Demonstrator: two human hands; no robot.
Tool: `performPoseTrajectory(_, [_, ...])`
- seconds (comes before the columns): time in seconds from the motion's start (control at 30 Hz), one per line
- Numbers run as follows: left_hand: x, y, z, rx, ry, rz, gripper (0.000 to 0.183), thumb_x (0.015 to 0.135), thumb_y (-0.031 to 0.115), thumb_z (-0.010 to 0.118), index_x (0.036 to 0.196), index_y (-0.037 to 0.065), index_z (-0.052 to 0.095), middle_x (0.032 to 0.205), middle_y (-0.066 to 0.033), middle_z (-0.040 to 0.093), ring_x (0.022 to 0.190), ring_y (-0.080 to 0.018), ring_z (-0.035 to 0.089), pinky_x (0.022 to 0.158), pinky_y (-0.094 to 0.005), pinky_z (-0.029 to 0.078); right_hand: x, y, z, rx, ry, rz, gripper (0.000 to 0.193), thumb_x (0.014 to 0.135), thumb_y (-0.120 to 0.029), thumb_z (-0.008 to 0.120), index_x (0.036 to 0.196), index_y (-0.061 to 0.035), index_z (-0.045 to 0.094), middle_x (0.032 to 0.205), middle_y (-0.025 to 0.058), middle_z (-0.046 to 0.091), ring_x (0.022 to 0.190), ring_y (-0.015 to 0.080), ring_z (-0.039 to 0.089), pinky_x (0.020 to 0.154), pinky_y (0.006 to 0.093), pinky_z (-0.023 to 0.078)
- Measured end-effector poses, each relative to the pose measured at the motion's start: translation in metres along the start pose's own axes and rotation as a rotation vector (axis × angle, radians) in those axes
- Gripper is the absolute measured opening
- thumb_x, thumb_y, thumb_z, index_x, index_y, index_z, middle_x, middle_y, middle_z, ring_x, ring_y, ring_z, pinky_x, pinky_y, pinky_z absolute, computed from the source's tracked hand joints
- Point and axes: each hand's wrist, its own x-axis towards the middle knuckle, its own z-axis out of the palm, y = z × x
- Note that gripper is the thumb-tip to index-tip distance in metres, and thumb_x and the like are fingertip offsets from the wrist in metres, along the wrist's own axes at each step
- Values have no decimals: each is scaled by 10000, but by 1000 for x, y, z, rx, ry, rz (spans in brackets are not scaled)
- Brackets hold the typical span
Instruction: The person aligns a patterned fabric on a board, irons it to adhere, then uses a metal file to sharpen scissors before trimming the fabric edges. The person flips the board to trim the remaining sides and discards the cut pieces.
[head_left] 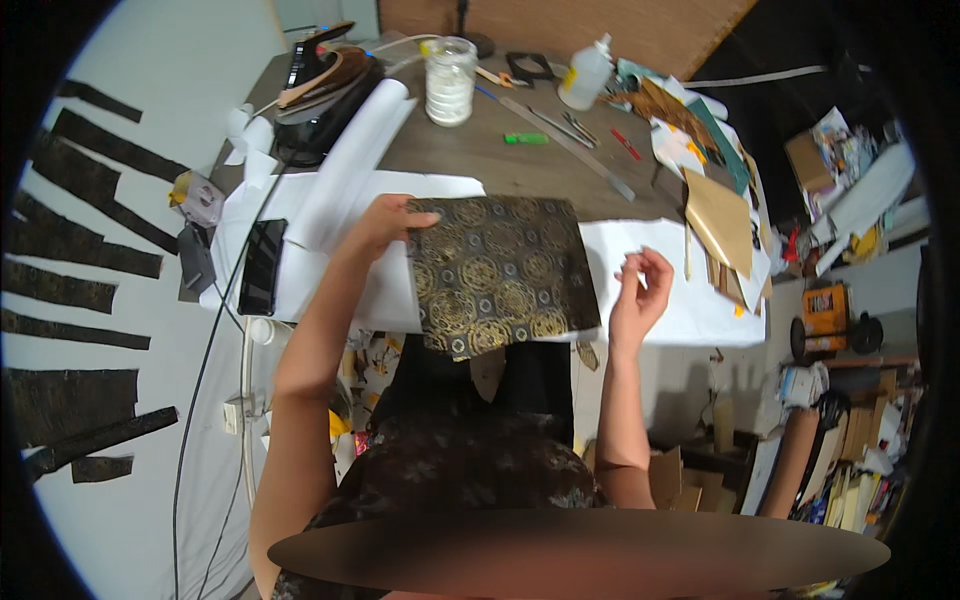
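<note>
A rectangular piece of dark fabric (pixel 500 270) with gold and grey medallions hangs over the table's near edge, its lower edge uneven. My left hand (pixel 388 226) grips its upper left corner, the thumb on top and the other fingers hidden beneath. Right of the fabric, apart from it, my right hand (pixel 645 285) is raised over white paper (pixel 660 320). Its fingers are loosely bent and apart, and I see nothing in them.
An iron (pixel 320 85), a rolled white sheet (pixel 355 150) and a phone (pixel 262 268) lie to the left. Farther back stand a jar of white material (pixel 450 85) and a squeeze bottle (pixel 586 75). A metal ruler (pixel 570 150) lies mid-table; paper and fabric scraps (pixel 715 215) pile up right.
</note>
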Motion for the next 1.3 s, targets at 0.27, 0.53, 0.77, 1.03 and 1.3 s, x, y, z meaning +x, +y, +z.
performPoseTrajectory(0.27, [-42, -21, 18, 875, 711, 774, 616, 830, 307, 761, 1257, -62, 513, 1152, -232, 566, 1088, -401, 519, 936, -464, 435, 114, -82, 318, -241, -631, -914, 217, 822, -26, 645, 1038, -34, 664, 1069, 148, 646, 1042, 358, 589, 894, 432, 482])
performPoseTrajectory(0.53, [-119, -73, 50, 767, 205, 784, 255, 844, 102, 720, 1062, -21, 668, 1178, -153, 658, 1220, -324, 573, 1153, -502, 360, 193, -29, 576, -393, -1083, -986, 384, 768, -93, 708, 1148, -96, 652, 1153, 228, 665, 1104, 376, 619, 964, 443, 484])
performPoseTrajectory(0.77, [-114, -79, 37, 784, 208, 766, 276, 855, 133, 728, 1074, -24, 669, 1201, -161, 659, 1249, -325, 567, 1141, -497, 378, 169, -138, 561, -460, -1307, -950, 188, 839, -103, 656, 1020, -56, 634, 969, 221, 684, 935, 417, 652, 783, 467, 527])
performPoseTrajectory(1.03, [-134, -67, 53, 378, 627, 770, 97, 825, 20, 740, 893, 15, 672, 943, -114, 696, 782, -258, 649, 662, -336, 516, 171, -219, 327, -291, -814, -1394, 319, 855, -203, 698, 1023, -15, 502, 802, 222, 625, 761, 437, 618, 701, 474, 508])
performPoseTrajectory(1.3, [-163, -108, 95, 86, 794, 442, 220, 902, 83, 720, 738, 5, 595, 617, 28, 486, 548, -41, 414, 476, -231, 304, 118, -102, 207, -444, -1250, -627, 415, 878, -313, 758, 1047, -29, 507, 678, 89, 573, 635, 182, 589, 588, 351, 457])
